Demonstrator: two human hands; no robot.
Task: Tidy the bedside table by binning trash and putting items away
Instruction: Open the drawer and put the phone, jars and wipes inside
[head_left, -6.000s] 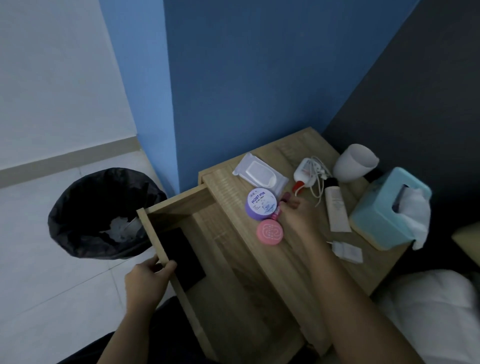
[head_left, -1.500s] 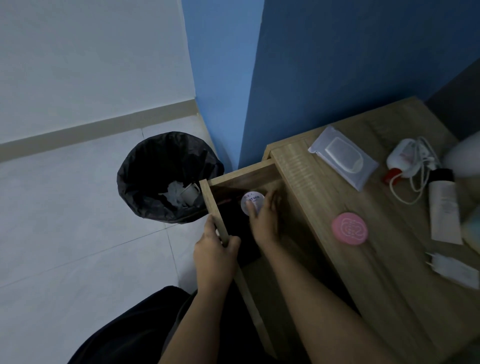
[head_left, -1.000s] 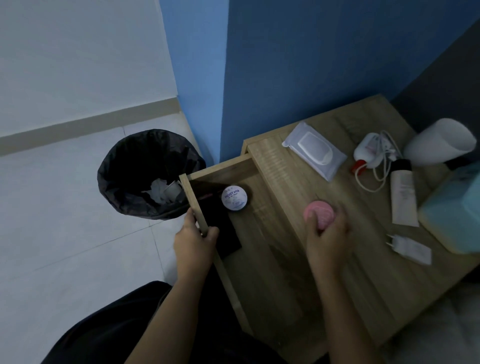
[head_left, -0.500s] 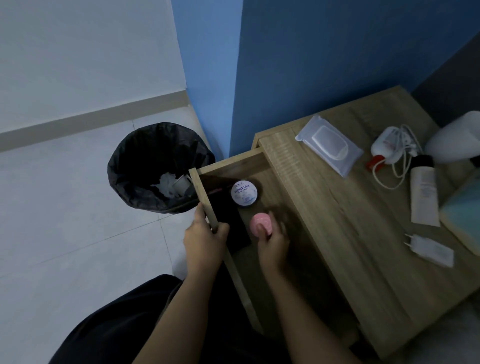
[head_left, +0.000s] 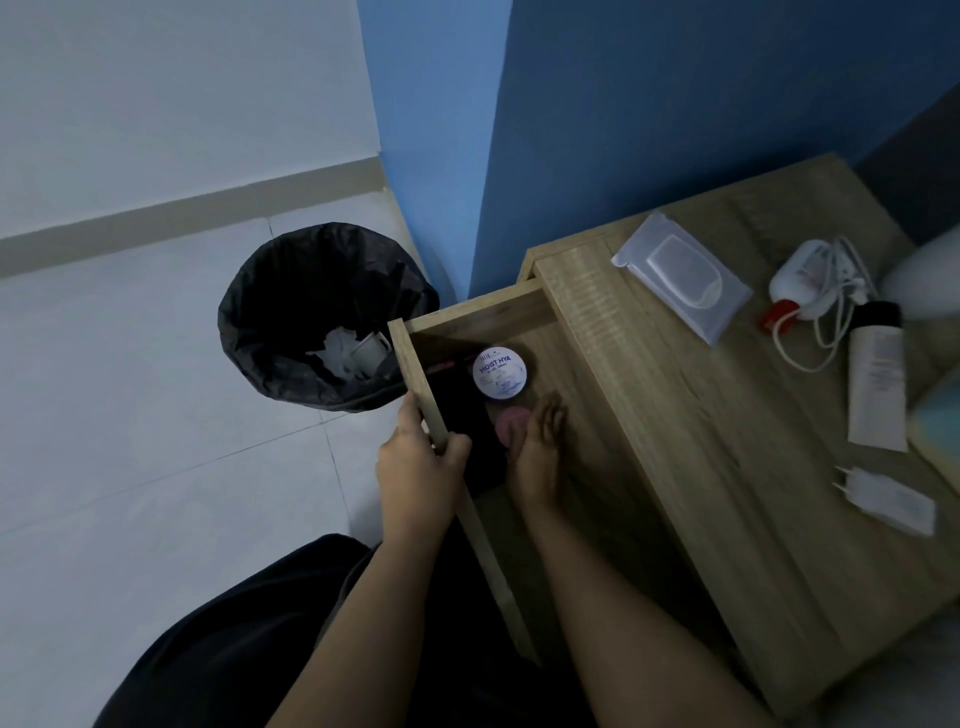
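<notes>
The wooden bedside table's drawer (head_left: 415, 364) stands pulled out. My left hand (head_left: 418, 470) grips its front panel. Inside the drawer lies a round purple jar with a white lid (head_left: 500, 372), and just below it a pink round compact (head_left: 511, 423). My right hand (head_left: 537, 457) reaches into the drawer with its fingers on the pink compact, partly covering it. On the tabletop (head_left: 701, 467) lie a wipes pack (head_left: 683, 278), a small white bottle with a red cap (head_left: 797, 283) tangled in a white cable, a white tube (head_left: 878, 374) and a white charger plug (head_left: 883, 499).
A bin with a black liner (head_left: 317, 317) stands on the tiled floor left of the drawer, holding crumpled paper and a small cup. Blue walls rise behind the table. A teal tissue box (head_left: 940, 415) sits at the right edge.
My right hand took the pink compact off the tabletop and carried it into the drawer, below the purple jar. My left hand stayed on the drawer front.
</notes>
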